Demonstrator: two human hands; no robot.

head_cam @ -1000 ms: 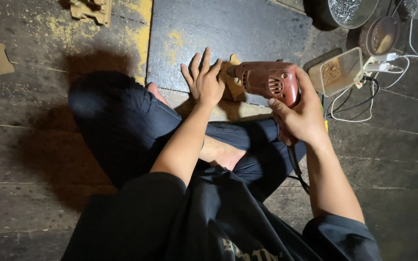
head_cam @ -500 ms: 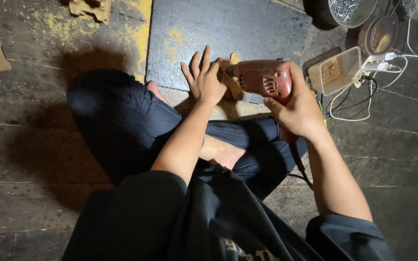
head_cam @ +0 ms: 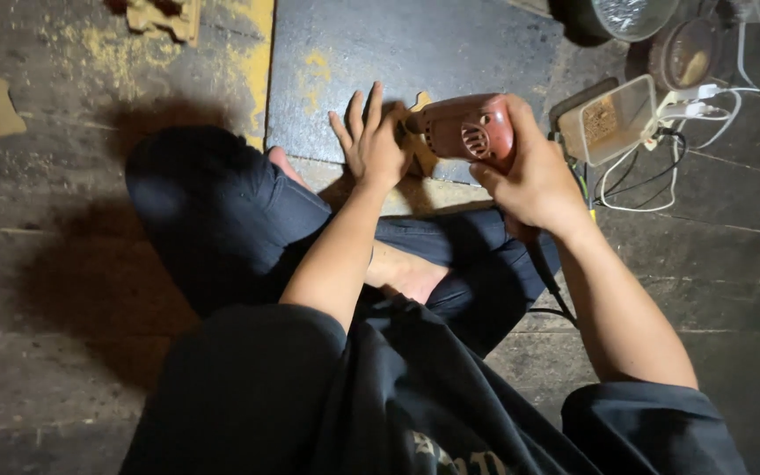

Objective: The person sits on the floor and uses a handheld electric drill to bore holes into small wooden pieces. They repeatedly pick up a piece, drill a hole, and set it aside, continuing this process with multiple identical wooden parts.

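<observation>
My right hand (head_cam: 538,180) grips a red electric drill (head_cam: 468,127), whose nose points left and down at a small tan wooden piece (head_cam: 421,154). That piece lies on a dark board (head_cam: 380,53) on the floor. My left hand (head_cam: 369,145) lies flat on the wooden piece with fingers spread, pressing it down right beside the drill's tip. Most of the wooden piece is hidden under the hand and the drill. I sit cross-legged in dark trousers, a bare foot (head_cam: 402,273) showing between my arms.
A clear plastic box (head_cam: 613,119) of small parts stands right of the drill, with white cables (head_cam: 661,167) beside it. Round containers (head_cam: 688,53) sit at the top right. Other cut wooden pieces (head_cam: 164,18) lie at the top left, amid yellow sawdust (head_cam: 252,62).
The drill and my right hand have shifted left and a little up, bringing the drill's tip closer to my left hand. My left hand has stayed flat on the wooden piece.
</observation>
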